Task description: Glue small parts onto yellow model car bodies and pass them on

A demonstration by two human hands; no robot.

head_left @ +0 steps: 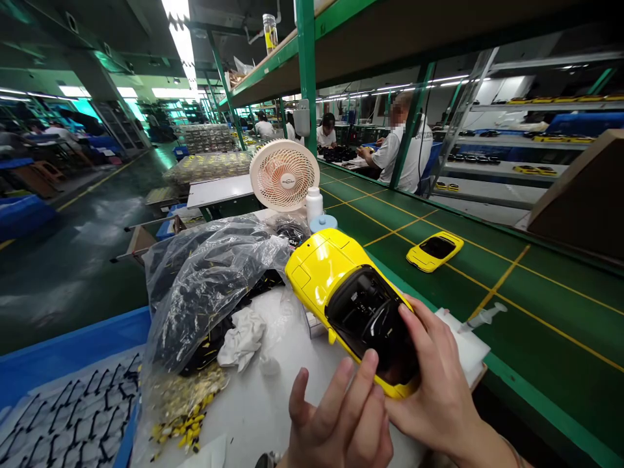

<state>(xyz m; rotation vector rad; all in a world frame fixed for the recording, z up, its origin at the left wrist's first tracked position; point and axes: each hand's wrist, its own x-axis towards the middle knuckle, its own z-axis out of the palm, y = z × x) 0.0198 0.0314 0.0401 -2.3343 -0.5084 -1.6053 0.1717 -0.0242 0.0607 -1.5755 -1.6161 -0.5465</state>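
Head view: A worker's right hand [441,380] closes around the rear of a yellow model convertible [322,263], held above a white worktop [280,393], while the left hand [341,413], half-open and apparently gripping nothing, brings its fingertips to the car's near side, contact unclear. Handling around the cockpit appears in hand, calling for a steady right grip and light left fingertips.

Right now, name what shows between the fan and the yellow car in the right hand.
In the head view, a white bottle, a light-blue round lid and a dark item under clear plastic show between the fan and the yellow car.
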